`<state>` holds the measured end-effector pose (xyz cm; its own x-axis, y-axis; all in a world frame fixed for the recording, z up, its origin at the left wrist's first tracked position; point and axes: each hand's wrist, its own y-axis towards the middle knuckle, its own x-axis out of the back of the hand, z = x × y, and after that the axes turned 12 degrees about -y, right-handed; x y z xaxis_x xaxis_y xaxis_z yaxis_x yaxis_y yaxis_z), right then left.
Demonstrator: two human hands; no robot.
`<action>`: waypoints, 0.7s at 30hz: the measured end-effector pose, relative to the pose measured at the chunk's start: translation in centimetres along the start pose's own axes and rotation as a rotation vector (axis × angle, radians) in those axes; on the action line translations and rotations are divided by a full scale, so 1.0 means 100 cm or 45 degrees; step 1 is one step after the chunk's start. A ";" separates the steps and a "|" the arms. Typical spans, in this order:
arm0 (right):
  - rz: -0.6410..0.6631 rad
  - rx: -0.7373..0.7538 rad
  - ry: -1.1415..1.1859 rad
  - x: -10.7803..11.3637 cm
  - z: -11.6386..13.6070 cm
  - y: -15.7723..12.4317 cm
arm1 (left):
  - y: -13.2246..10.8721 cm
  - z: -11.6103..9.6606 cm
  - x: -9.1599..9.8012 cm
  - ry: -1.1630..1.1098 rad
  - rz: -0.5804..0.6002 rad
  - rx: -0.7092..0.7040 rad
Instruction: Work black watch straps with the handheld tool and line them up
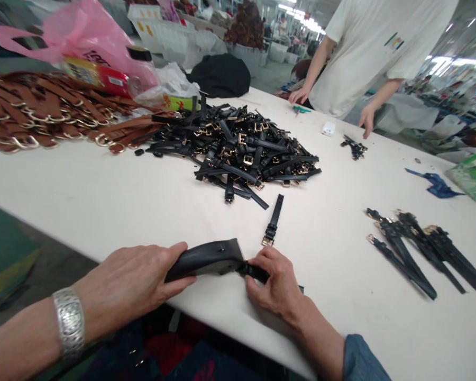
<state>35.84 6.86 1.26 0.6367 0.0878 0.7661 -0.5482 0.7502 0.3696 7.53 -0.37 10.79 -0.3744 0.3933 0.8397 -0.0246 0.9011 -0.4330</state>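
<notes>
The left hand lies at the near edge of the tabletop, fingers curled over one end of a black leather piece. The right hand pinches a short black strap where it meets the piece's other end, so both hands are closed on their work. Just beyond lies a single buckled strap. To the right a few laid-out straps sit in a loose row, while the big heap of black straps stays piled mid-table. Judging by that, little is done and most is left. Brown straps lie far left, and a co-worker's hand rests at the far edge.
</notes>
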 end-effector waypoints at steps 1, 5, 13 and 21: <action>-0.011 0.026 0.006 0.001 0.000 0.001 | -0.001 -0.001 0.000 -0.011 -0.001 -0.002; -0.009 0.100 -0.098 0.004 0.000 0.004 | -0.001 -0.005 0.003 -0.002 0.007 -0.018; 0.077 0.167 -0.349 0.015 -0.009 -0.003 | 0.000 -0.005 0.001 0.089 -0.008 -0.046; 0.084 -0.018 -0.120 0.022 -0.017 -0.020 | 0.000 -0.008 0.005 0.125 -0.004 -0.049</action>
<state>39.26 6.70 1.32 0.5453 0.0762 0.8348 -0.5794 0.7539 0.3096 8.03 -0.02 11.49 -0.2817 0.4050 0.8698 0.0107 0.9078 -0.4192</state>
